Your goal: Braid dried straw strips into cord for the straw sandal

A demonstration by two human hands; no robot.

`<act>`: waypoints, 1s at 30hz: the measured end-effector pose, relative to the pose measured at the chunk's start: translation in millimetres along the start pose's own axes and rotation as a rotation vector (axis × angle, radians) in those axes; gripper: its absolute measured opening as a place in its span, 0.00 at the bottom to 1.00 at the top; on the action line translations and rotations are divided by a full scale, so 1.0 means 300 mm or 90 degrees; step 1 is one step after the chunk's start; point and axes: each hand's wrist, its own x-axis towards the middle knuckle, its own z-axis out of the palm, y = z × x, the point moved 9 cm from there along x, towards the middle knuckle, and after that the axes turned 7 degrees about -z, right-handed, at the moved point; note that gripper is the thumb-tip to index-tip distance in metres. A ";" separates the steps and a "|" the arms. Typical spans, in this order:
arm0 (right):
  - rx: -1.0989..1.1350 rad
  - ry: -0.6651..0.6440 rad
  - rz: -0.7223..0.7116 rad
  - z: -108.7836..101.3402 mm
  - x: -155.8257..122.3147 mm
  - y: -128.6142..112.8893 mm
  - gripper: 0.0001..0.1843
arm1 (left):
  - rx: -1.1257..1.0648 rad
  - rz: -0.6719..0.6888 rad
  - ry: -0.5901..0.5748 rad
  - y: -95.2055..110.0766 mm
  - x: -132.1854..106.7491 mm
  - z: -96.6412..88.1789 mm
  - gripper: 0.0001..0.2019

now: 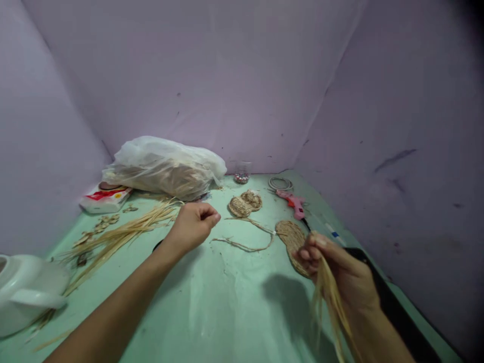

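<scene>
My right hand [344, 275] is closed around one end of a bundle of pale dried fibre strands [329, 297], which hangs down past the palm. Beneath and beside those fingers lies a woven, sole-shaped piece [292, 242], partly covered by the hand. A thin braided cord [245, 248] curves out from its upper end. My left hand [194, 224] is raised above the table with thumb and fingers pinched together; whatever they hold, if anything, is too small to make out. Past it sits a small pair of woven pieces [245, 203]. Loose strands [130, 233] are spread left of this hand.
A pink glue gun [293, 201] and a coiled cable [280, 183] lie at the back right. Along the back stand a filled plastic bag [162, 164] and a clear bead container [241, 174]. At left are a white jug [32, 292] and a red-and-white packet [104, 200].
</scene>
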 end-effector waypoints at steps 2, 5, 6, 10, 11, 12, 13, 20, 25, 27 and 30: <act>0.083 0.036 0.061 -0.039 -0.009 0.055 0.08 | 0.060 0.010 -0.009 -0.002 0.024 0.045 0.09; 0.135 0.072 0.079 -0.063 -0.011 0.088 0.08 | 0.147 0.024 0.036 0.001 0.075 0.069 0.09; 0.135 0.075 0.075 -0.064 -0.010 0.090 0.08 | 0.171 0.023 0.048 0.003 0.096 0.073 0.08; 0.097 0.054 0.068 -0.051 -0.014 0.104 0.08 | 0.236 0.013 0.045 0.014 0.178 0.105 0.09; 0.083 0.049 0.072 -0.046 -0.016 0.114 0.08 | 0.249 0.016 0.037 0.021 0.194 0.121 0.09; 0.071 0.048 0.074 -0.043 -0.020 0.125 0.09 | 0.263 0.023 0.022 0.031 0.206 0.142 0.09; 0.059 0.039 0.088 -0.036 -0.024 0.142 0.09 | 0.279 0.039 0.002 0.044 0.215 0.169 0.09; 0.041 -0.024 0.123 0.006 -0.038 0.205 0.10 | 0.474 0.270 -0.097 0.164 0.186 0.400 0.10; 0.052 -0.034 0.133 0.012 -0.040 0.198 0.10 | 0.521 0.363 -0.108 0.192 0.160 0.463 0.08; 0.054 -0.037 0.140 0.014 -0.043 0.195 0.11 | 0.419 0.339 -0.090 0.193 0.164 0.412 0.07; 0.049 -0.016 0.151 0.002 -0.044 0.197 0.11 | 0.173 0.197 -0.055 0.146 0.186 0.257 0.05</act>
